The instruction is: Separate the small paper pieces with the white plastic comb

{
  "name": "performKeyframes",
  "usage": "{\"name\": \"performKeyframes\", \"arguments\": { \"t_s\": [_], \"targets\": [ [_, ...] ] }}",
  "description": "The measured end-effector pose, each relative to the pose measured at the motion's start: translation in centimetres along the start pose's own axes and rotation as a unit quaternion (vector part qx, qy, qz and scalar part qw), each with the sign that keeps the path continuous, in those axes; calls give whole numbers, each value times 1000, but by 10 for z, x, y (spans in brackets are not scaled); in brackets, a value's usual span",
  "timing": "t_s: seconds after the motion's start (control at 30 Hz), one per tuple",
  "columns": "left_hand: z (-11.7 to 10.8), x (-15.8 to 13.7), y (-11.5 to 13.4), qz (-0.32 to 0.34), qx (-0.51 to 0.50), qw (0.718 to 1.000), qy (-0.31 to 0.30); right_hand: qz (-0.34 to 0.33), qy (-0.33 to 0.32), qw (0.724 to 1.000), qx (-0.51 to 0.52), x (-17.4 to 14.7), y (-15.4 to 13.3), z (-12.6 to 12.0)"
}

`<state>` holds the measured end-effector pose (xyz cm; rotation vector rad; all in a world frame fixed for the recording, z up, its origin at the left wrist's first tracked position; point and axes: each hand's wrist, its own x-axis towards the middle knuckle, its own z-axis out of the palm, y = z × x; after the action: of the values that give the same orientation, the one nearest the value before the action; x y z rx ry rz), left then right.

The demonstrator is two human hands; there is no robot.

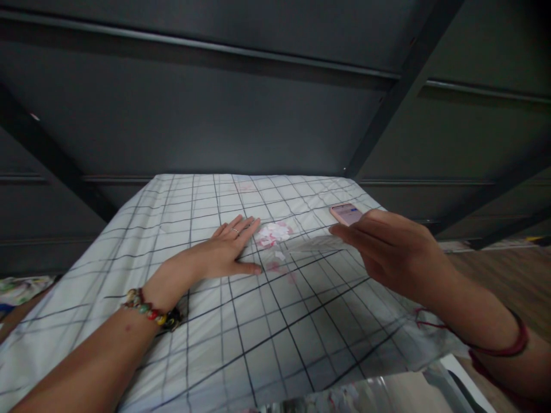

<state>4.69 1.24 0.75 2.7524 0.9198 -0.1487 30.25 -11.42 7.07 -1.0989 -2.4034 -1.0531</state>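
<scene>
My left hand (228,246) lies open and flat on a white tablecloth with a dark grid (241,315), fingers spread. Just beyond its fingertips is a small heap of white and pink scraps (274,234), with one loose white piece (279,256) nearer me. My right hand (391,252) is held above the cloth at the right, its fingers pinched on a thin pale sheet (318,244). The sheet reaches left toward the scraps; its material is hard to make out. Behind the right fingers lies a phone with a pink edge (346,214), its screen lit and partly covered.
A dark panelled wall (249,115) closes off the far edge of the table. At the bottom, close to me, sits a shiny, clear-looking container or packet (365,396), cut off by the frame. Wooden floor (499,281) shows at the right.
</scene>
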Motion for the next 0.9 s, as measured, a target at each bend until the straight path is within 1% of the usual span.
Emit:
{"name": "performKeyframes", "arguments": {
  "t_s": [0.1,0.27,0.43,0.53,0.6,0.73,0.83,0.9],
  "targets": [
    [0,0,0,-1,7,1000,-1,-8,-12,1000,22,-4,1,-3],
    [0,1,0,-2,14,1000,-3,-9,-9,998,54,-12,1,-11],
    [0,3,0,-8,13,1000,-8,1,5,1000,27,-11,1,-9],
    [1,3,-1,-3,11,1000,-3,11,11,999,38,-4,-2,-2],
    [2,2,-2,1,12,1000,1,5,14,999,40,-1,-4,1],
    [3,2,-3,2,9,1000,3,-1,0,1000,21,-2,-3,0],
    [3,2,-3,5,2,1000,6,7,-16,1000,4,-6,1,-2],
    [2,2,-2,6,1,1000,8,17,-14,1000,1,-6,3,-3]
  ]
}}
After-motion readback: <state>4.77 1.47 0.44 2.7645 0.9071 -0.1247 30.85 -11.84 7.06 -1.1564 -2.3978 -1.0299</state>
